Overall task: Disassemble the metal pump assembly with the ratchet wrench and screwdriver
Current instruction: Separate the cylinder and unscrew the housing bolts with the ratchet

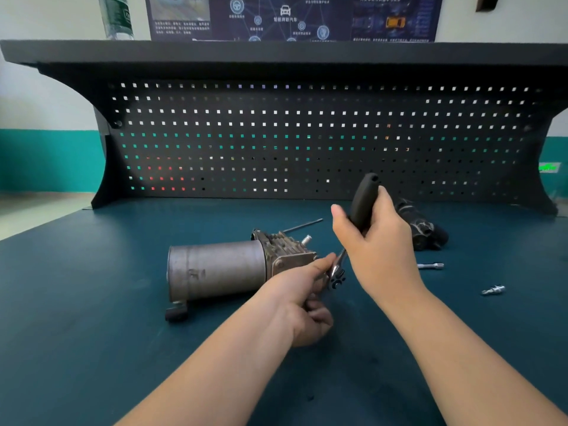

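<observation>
The metal pump assembly (221, 269) lies on its side on the dark teal bench, its grey cylinder to the left and its finned head to the right. My right hand (378, 241) grips the black handle of the ratchet wrench (364, 201), which points up and away. The wrench's chrome head (336, 276) sits at the right end of the pump's head. My left hand (304, 302) pinches the chrome head with thumb and fingers, beside the pump. A thin screwdriver shaft (302, 225) lies behind the pump.
A black pump part (421, 226) lies at the right rear. A chrome extension bar (430, 265) and a small chrome socket piece (493, 289) lie to the right. A black pegboard (307, 142) closes off the back of the bench.
</observation>
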Demonstrator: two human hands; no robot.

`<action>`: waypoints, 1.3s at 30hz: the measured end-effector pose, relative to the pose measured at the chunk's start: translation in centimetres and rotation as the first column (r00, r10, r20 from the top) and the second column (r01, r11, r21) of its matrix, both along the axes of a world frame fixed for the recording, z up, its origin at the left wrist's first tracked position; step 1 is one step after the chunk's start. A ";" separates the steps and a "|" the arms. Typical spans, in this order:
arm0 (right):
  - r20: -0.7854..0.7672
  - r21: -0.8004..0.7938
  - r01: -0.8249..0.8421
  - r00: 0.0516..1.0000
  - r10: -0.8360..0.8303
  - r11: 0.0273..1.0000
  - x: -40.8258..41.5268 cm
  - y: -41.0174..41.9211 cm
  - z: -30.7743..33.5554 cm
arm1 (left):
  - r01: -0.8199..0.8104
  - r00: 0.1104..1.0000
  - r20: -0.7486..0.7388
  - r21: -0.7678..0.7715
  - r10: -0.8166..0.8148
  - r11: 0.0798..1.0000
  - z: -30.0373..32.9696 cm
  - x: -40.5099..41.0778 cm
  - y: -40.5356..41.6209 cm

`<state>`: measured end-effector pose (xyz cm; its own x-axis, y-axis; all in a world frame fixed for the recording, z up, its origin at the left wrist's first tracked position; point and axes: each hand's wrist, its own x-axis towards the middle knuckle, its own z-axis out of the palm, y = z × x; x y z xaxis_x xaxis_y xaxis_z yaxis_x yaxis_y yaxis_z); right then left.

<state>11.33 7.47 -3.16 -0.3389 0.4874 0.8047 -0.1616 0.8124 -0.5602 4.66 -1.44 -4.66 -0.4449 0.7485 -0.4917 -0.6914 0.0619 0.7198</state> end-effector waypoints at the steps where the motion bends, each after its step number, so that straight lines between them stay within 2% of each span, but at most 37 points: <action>1: -0.007 0.005 -0.001 1.000 0.001 1.000 -0.1 0.0 0.0 | 0.012 1.000 0.025 0.033 -0.013 0.999 -0.2 -0.2 0.0; 6: 0.001 0.006 -0.009 1.000 0.009 1.000 -0.1 0.0 -0.1 | -0.019 0.995 0.100 0.118 0.007 0.993 -0.6 -0.3 0.1; 8: -0.035 -0.092 0.017 0.999 -0.020 0.996 -0.4 0.1 -0.4 | -0.057 0.993 0.112 0.158 0.040 0.986 -0.8 -0.2 0.2; 9: -0.073 -0.204 0.033 0.996 -0.049 0.978 -0.7 0.4 -0.6 | -0.066 0.992 0.121 0.174 0.045 0.983 -0.8 -0.2 0.3; 10: -0.107 -0.356 0.042 0.991 -0.086 0.934 -0.9 0.8 -0.8 | -0.068 0.991 0.130 0.186 0.044 0.980 -0.9 -0.2 0.4; 11: -0.131 -0.529 0.031 0.984 -0.117 0.848 -1.0 1.2 -1.1 | -0.072 0.989 0.139 0.193 0.045 0.979 -0.9 -0.1 0.5; 13: -0.149 -0.815 -0.034 0.977 -0.151 0.579 -0.9 1.8 -1.8 | -0.079 0.987 0.153 0.194 0.049 0.978 -0.8 0.0 0.5; 14: -0.135 -0.885 -0.046 0.978 -0.161 0.463 -0.8 1.9 -2.2 | -0.080 0.987 0.154 0.190 0.051 0.979 -0.8 0.1 0.5; 15: -0.117 -0.912 -0.038 0.978 -0.170 0.409 -0.7 1.8 -2.4 | -0.082 0.987 0.152 0.182 0.055 0.980 -0.8 0.2 0.5; 16: -0.124 -0.896 -0.032 0.976 -0.180 0.442 -0.7 1.7 -2.4 | -0.086 0.986 0.153 0.174 0.060 0.981 -0.8 0.2 0.5; 17: -0.156 -0.838 -0.033 0.971 -0.180 0.545 -0.7 1.5 -2.2 | -0.089 0.986 0.156 0.168 0.063 0.982 -0.8 0.2 0.4; 19: -0.195 -0.649 -0.030 0.972 -0.128 0.761 -0.6 1.0 -1.0 | -0.088 0.985 0.163 0.158 0.062 0.984 -0.8 0.1 0.4; 21: -0.160 -0.459 -0.041 0.986 -0.037 0.888 -0.3 0.5 0.1 | -0.066 0.987 0.157 0.141 0.044 0.988 -0.7 0.0 0.3; 24: -0.086 -0.320 -0.063 0.996 0.037 0.945 0.1 0.2 0.7 | -0.008 0.990 0.140 0.125 -0.009 0.992 -0.8 -0.3 0.2; 26: -0.087 -0.403 -0.044 0.996 0.009 0.914 -0.1 0.8 0.2 | -0.013 0.991 0.136 0.128 -0.004 0.992 -0.9 -0.5 0.2; 27: -0.112 -0.520 -0.033 0.993 -0.030 0.853 -0.2 1.2 -0.3 | -0.020 0.991 0.135 0.132 0.002 0.991 -0.9 -0.5 0.2; 28: -0.137 -0.674 -0.039 0.988 -0.074 0.738 -0.4 1.6 -0.9 | -0.026 0.991 0.134 0.135 0.008 0.991 -0.9 -0.4 0.3; 30: -0.137 -0.923 -0.093 0.986 -0.092 0.374 -0.5 2.1 -2.4 | -0.042 0.990 0.140 0.138 0.023 0.990 -0.9 -0.1 0.5; 31: -0.151 -0.966 -0.130 0.985 -0.080 0.224 -0.5 2.2 -3.0 | -0.050 0.989 0.143 0.139 0.030 0.989 -0.9 0.0 0.5; 32: -0.157 -0.978 -0.144 0.984 -0.079 0.150 -0.5 2.1 -3.0 | -0.058 0.989 0.144 0.141 0.037 0.988 -1.0 -0.1 0.6; 33: -0.157 -0.976 -0.142 0.984 -0.080 0.167 -0.4 2.1 -2.8 | -0.063 0.988 0.147 0.145 0.042 0.987 -1.0 -0.1 0.7; 34: -0.163 -0.951 -0.134 0.983 -0.082 0.280 -0.3 2.0 -2.3 | -0.067 0.988 0.151 0.151 0.044 0.986 -1.0 -0.1 0.7; 36: -0.171 -0.743 -0.091 0.984 -0.056 0.663 -0.2 1.3 -0.9 | -0.084 0.984 0.171 0.170 0.055 0.982 -1.0 -0.2 0.6; 37: -0.125 -0.590 -0.042 0.991 -0.040 0.806 -0.1 0.8 -0.3 | -0.096 0.981 0.185 0.181 0.062 0.979 -0.9 -0.3 0.6; 38: -0.081 -0.464 -0.002 0.996 -0.040 0.886 0.1 0.3 0.1 | -0.106 0.978 0.197 0.189 0.068 0.976 -0.8 -0.4 0.6; 39: -0.045 -0.384 0.028 0.998 -0.050 0.923 0.2 -0.1 0.3 | -0.111 0.977 0.200 0.194 0.071 0.975 -0.8 -0.5 0.6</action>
<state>11.55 7.41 -2.81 -0.2753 0.7739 0.5704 -0.1723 0.5440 -0.8212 4.16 -0.81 -5.44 -0.4287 0.8020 -0.4159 -0.8129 -0.1415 0.5650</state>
